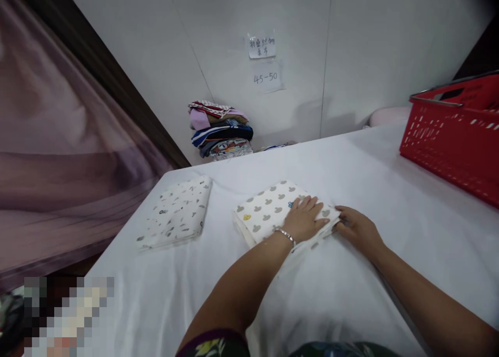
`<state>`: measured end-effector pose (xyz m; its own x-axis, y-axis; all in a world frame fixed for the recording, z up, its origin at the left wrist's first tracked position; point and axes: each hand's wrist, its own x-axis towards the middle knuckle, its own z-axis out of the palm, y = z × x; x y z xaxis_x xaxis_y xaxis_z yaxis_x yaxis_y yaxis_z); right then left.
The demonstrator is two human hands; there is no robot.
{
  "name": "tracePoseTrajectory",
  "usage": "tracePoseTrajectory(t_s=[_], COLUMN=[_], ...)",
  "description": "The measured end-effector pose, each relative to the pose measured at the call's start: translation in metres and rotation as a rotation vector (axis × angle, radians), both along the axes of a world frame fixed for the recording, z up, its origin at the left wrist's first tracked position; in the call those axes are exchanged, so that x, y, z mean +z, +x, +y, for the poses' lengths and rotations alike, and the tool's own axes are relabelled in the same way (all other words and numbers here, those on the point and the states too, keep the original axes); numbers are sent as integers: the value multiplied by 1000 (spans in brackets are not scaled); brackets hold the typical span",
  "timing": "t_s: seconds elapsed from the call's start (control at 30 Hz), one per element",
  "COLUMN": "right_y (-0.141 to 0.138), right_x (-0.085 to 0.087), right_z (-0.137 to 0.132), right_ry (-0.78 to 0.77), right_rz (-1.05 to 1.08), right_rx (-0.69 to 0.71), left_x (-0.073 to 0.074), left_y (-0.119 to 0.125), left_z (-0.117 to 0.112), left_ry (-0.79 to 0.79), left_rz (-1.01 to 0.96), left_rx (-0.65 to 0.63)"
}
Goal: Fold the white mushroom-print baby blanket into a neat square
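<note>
A folded white cloth with grey mouse-head prints [267,203] lies on the white-covered table [351,170] in front of me. My left hand [306,219] rests flat on top of it, fingers spread, with a silver bracelet at the wrist. At the cloth's right corner, my right hand [356,229] pinches the folded edge between thumb and fingers. To the left lies a second folded white cloth with small dark prints [177,209], apart from both hands.
A red plastic basket [448,139] with a metal handle stands at the table's right. Beyond the far edge rises a stack of folded fabrics [222,131] by the wall. Two paper notes [267,76] hang above. A pinkish curtain [70,164] drapes along the left.
</note>
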<state>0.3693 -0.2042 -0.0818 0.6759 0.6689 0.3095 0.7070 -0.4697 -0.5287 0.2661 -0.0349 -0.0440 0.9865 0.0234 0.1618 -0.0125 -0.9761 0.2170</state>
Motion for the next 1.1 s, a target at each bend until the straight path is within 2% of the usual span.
tracePoseTrajectory(t_s=[0.13,0.33,0.5,0.7,0.8,0.93,1.03,1.1], right_y=[-3,-6,-5,-8,-8,-7,-5,-3], right_x=[5,7,2,0,-1,-5,-7,-7], right_z=[1,1,-1,-4,-6,-8,-9,-8], right_ry=[-22,64,42,-27,-37,-44,-51,-57], right_rz=[26,24,-25,-140,-132,-107,-99,-107], right_rx=[-40,-7,83,7,34,55,52,63], left_x=[-8,-5,-5,0,3,3,2,0], left_y=[-6,-5,-5,-5,-7,-35,-77,-108], left_z=[4,5,5,3,2,11,29,45], left_ry=[-4,-20,-29,-17,-19,-5,-5,-15], left_rz=[-20,8,10,35,58,47,16,-37], left_rx=[-8,-16,-14,-18,-38,79,246,403])
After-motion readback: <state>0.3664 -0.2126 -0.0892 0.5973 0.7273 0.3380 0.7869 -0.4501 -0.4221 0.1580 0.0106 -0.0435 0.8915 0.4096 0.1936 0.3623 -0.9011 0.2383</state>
